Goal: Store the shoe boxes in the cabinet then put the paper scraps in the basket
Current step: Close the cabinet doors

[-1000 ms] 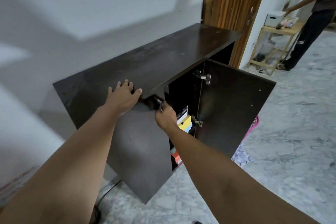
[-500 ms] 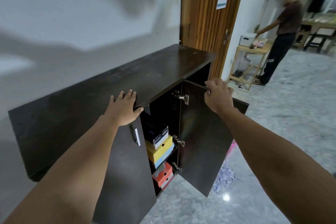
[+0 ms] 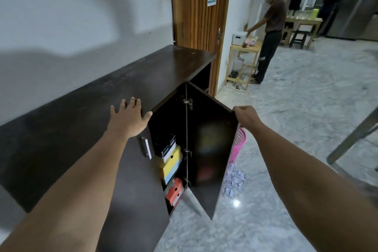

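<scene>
On cabinet [image 3: 102,96] top edge, left hand [image 3: 128,117] flat; right hand [image 3: 244,115] grips open door [image 3: 210,149] corner.

Open door [image 3: 208,149] hides part of pink basket [image 3: 238,145].

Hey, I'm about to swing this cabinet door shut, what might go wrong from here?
1. The right hand grips the top corner of the open door; its fingers may get pinched against the cabinet top as it closes.
2. The left hand lies flat at the top's front edge with its thumb over it, also near the closing gap.
3. The shoe boxes sit close to the front, so the door may catch on them.
</scene>
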Demonstrator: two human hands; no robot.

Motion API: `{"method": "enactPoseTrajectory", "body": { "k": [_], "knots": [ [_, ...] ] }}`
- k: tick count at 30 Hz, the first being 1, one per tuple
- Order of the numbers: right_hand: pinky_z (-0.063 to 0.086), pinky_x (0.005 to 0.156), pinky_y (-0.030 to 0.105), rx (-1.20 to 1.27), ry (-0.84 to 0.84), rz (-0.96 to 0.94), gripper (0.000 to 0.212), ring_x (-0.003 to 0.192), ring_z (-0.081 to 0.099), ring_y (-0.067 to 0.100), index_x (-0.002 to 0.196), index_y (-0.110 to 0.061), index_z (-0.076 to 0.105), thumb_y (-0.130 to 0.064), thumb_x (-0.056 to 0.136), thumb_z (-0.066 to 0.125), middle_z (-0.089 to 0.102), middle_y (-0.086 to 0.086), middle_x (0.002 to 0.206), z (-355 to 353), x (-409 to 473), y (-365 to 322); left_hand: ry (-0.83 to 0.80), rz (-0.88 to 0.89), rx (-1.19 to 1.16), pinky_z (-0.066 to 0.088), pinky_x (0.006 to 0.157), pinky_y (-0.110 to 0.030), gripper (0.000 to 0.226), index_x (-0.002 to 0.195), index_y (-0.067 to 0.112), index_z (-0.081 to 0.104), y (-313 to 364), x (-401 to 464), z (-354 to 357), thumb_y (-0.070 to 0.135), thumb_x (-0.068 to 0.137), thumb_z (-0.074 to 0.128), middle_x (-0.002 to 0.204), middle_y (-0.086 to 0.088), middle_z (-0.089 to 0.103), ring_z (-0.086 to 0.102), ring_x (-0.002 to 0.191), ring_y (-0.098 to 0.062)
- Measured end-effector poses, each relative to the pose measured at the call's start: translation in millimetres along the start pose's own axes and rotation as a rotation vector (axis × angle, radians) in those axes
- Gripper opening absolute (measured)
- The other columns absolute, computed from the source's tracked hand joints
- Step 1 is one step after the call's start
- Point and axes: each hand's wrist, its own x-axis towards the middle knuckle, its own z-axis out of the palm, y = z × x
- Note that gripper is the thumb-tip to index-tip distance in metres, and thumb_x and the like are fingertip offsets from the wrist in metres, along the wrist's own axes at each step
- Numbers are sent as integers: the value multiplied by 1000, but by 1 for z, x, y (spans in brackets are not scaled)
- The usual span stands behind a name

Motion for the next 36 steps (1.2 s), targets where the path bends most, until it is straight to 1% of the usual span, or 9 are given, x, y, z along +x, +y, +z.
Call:
{"method": "enactPoseTrajectory", "body": {
  "k": [3, 6, 10, 15, 19, 26, 30, 32, 36],
  "knots": [
    [53, 68, 38, 225, -102, 27, 26, 72, 58, 25, 69, -14, 70, -17, 89, 55, 61, 10, 70, 46, -36, 9, -9, -5, -28, 9, 122, -65, 76, 162, 19, 14, 1, -1, 0, 64, 101, 14, 171, -4, 9, 7, 157, -35],
    [61, 71, 45, 258, -143, -84, 25, 71, 66, 17, 101, -23, 81, -13, 93, 60, 76, 3, 82, 103, -68, 5, 1, -3, -41, 8, 121, -66, 74, 162, 19, 17, 2, -2, 0, 62, 101, 16, 171, -5, 11, 8, 156, -37],
    [46, 55, 18, 232, -102, -173, 24, 48, 54, -9, 119, -16, 76, -13, 97, 66, 70, -4, 79, 152, -87, -26, -4, 6, -71, 6, 121, -68, 73, 161, 18, 19, 0, -4, -1, 60, 101, 18, 170, -7, 13, 7, 156, -38],
    [47, 67, 22, 132, -92, -152, 26, 76, 66, 9, 120, -22, 77, -17, 99, 61, 78, 2, 96, 185, -94, -60, 1, 15, -84, 5, 120, -69, 73, 161, 17, 19, 1, -3, -1, 59, 102, 19, 170, -9, 14, 6, 156, -40],
    [39, 62, 4, 120, -92, -148, 31, 85, 66, 13, 125, -17, 74, -13, 99, 57, 77, 6, 104, 209, -96, -81, 4, 24, -105, 4, 120, -69, 73, 161, 16, 18, -1, -3, 0, 59, 102, 20, 170, -10, 13, 6, 156, -40],
    [57, 90, 39, 119, -175, -142, 39, 102, 69, 33, 133, -18, 68, -12, 97, 54, 74, 15, 114, 235, -93, -104, -10, 24, -133, 2, 121, -68, 74, 161, 18, 17, -3, 2, 2, 61, 101, 20, 171, -8, 10, 3, 157, -36],
    [56, 80, 35, 89, -266, -171, 42, 94, 68, 29, 140, -20, 63, -15, 102, 46, 72, 13, 114, 222, -86, -91, -109, -59, -129, 0, 120, -70, 73, 162, 18, 13, 7, 12, -6, 59, 102, 22, 171, -6, 5, -1, 157, -37],
    [55, 89, 36, 17, -319, -179, 46, 107, 67, 32, 146, -20, 56, -18, 102, 44, 67, 14, 130, 210, -76, -76, -134, -43, -90, 8, 119, -71, 65, 159, 13, 21, 25, 24, -16, 46, 103, 29, 169, -9, 15, 6, 156, -41],
    [47, 108, 41, -125, -409, -116, 48, 130, 56, 36, 148, -14, 52, -24, 102, 47, 58, 15, 145, 166, -43, -19, 140, 257, 37, 29, 116, -60, 53, 149, 10, 41, 105, 49, -16, 16, 97, 43, 151, -10, 47, 24, 151, -39]
  ]
}}
